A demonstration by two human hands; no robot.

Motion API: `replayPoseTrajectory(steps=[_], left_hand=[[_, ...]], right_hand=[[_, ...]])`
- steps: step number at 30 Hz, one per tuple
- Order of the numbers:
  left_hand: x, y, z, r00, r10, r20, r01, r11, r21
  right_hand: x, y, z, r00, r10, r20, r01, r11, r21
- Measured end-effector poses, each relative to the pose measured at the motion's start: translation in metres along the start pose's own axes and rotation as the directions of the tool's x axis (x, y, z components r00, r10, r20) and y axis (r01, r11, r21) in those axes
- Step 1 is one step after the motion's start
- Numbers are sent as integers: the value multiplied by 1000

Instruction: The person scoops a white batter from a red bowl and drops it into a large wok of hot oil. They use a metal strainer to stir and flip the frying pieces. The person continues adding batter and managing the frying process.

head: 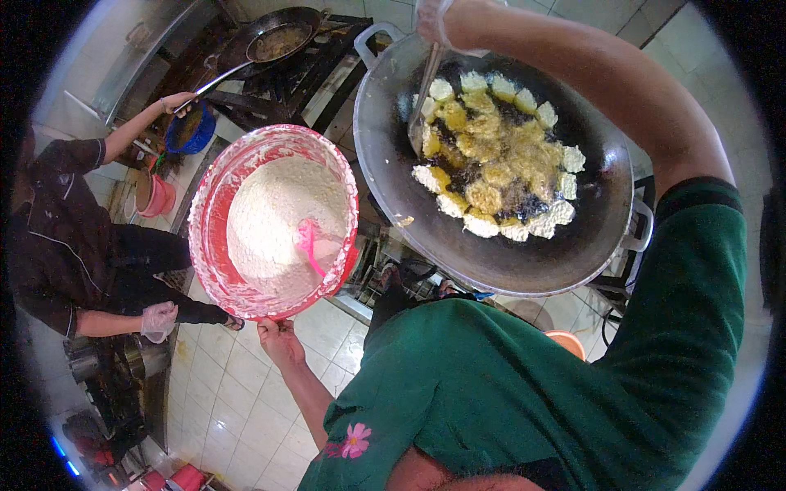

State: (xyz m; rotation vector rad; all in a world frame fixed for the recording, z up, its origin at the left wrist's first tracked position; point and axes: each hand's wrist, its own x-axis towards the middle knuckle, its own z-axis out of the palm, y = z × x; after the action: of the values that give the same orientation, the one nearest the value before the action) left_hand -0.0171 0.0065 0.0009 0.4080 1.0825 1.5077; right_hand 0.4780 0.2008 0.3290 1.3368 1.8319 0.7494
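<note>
My left hand grips the near rim of a large red basin. Pale, lumpy batter fills much of it, and a pink plastic scoop rests in the batter. At the top, my right hand, in a clear plastic glove, is closed on the handle of a metal ladle. The ladle's head is at the left side of the oil in a big wok. Yellow fritters float in bubbling oil, and pale pieces of batter line the oil's edge.
At the left a co-worker holds a long-handled strainer over a second wok. A blue basket and a pink bucket stand between us. The large wok has metal loop handles. An orange container is below it, on the tiled floor.
</note>
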Motion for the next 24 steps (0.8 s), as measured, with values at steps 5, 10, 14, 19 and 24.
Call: replayPoseTrajectory(steps=[5,10,14,19,24], left_hand=[[2,-1,-3,1000,6,-25,-6,1000,-11],[1,0,-2,1000,4,11,-4,1000,11],[0,0,1,1000,8,-7,-8,1000,2],[1,1,3,998,-11,-62,11,1000,7],[0,2,2,999,-16,-28,16,1000,16]], right_hand=[[8,13,3,999,19,-37,-19,1000,-18],[23,4,17,999,-38,-20,37,997,-71],[26,1,24,997,-69,33,72,993,-96],[20,30,9,1000,-13,-18,11,993,-120],[23,53,-7,995,102,13,-101,992,-75]])
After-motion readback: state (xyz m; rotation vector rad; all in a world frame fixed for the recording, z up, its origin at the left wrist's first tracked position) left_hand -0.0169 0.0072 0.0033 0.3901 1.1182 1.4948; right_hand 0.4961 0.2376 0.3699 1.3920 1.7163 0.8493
